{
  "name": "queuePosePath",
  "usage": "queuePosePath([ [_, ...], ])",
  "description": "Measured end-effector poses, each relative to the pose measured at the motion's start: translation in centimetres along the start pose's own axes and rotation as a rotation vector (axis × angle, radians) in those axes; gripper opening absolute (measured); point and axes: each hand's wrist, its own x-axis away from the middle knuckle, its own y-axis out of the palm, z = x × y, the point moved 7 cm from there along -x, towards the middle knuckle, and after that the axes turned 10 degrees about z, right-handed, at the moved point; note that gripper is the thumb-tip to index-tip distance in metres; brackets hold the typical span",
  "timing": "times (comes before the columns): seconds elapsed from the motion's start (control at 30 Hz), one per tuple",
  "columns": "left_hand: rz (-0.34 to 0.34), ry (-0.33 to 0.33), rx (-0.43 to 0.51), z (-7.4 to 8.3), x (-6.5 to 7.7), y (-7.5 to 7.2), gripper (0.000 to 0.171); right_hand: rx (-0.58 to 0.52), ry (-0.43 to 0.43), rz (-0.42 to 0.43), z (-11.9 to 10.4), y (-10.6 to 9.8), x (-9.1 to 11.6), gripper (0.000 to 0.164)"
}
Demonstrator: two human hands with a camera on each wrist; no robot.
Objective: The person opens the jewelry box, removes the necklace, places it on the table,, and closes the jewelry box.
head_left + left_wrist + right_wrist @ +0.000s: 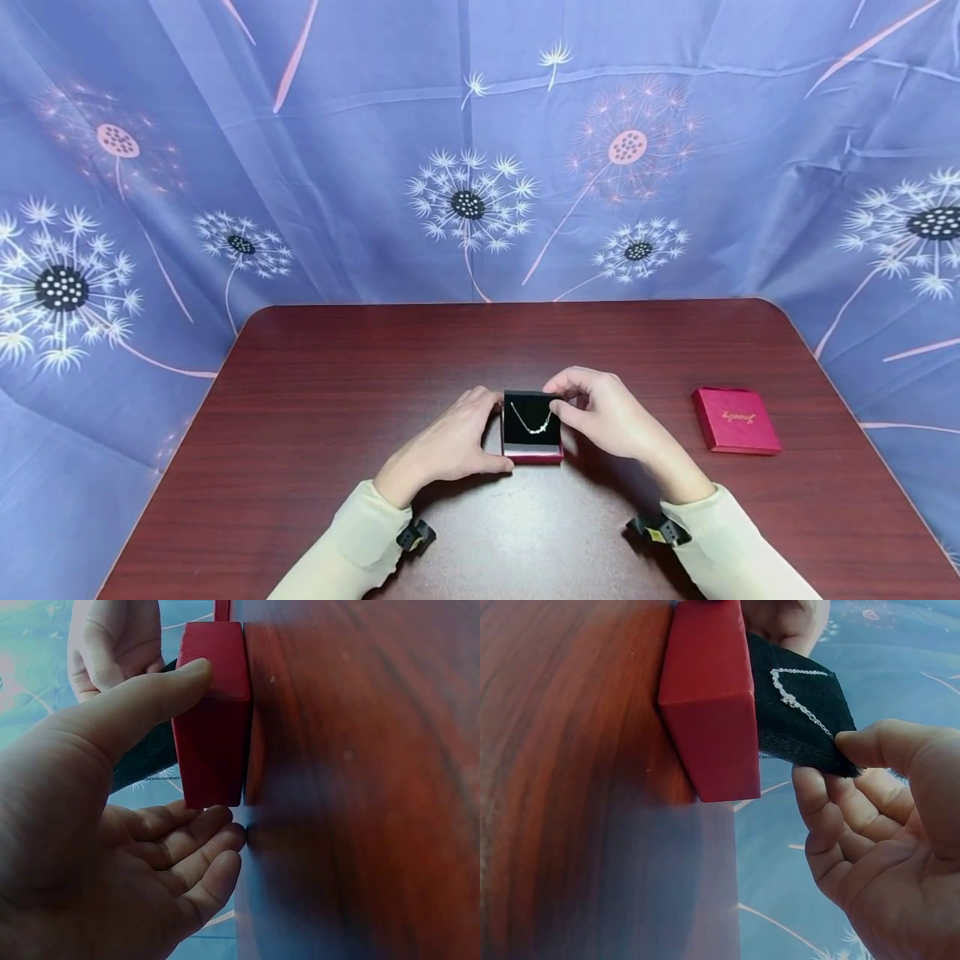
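Observation:
A small red jewelry box base [536, 459] sits on the table in front of me. My left hand [450, 437] grips it from the left, the thumb on its near side and the fingertips along the far left. A black velvet insert [780, 724] stands tilted, its far side raised out of the box. Across its face lies a thin silver necklace [789, 700] with small sparkling stones, and some chain shows beneath the insert. My right hand [603, 412] pinches the insert's raised right corner, thumb on top and fingers below.
To the right on the dark reddish wooden table [360, 358] lies a red box lid [738, 421] with gold lettering. A blue curtain [360, 150] with dandelion prints hangs behind the table's far edge.

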Motion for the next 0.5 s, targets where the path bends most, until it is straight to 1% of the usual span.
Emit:
queuePosePath([
  [0.17, -0.002, 0.002, 0.008, -0.05, 0.03, 0.02, 0.088, -0.004, 0.006, 0.005, -0.06, -0.12, -0.04, 0.020],
  [0.4, -0.009, -0.025, 0.028, -0.25, 0.09, 0.09, 0.099, -0.009, 0.002, 0.019, -0.16, -0.35, -0.19, 0.021],
  [0.5, -0.002, -0.029, 0.044, -0.24, 0.15, -0.05, 0.099, -0.015, 0.001, 0.023, -0.32, -0.49, -0.21, 0.021],
])
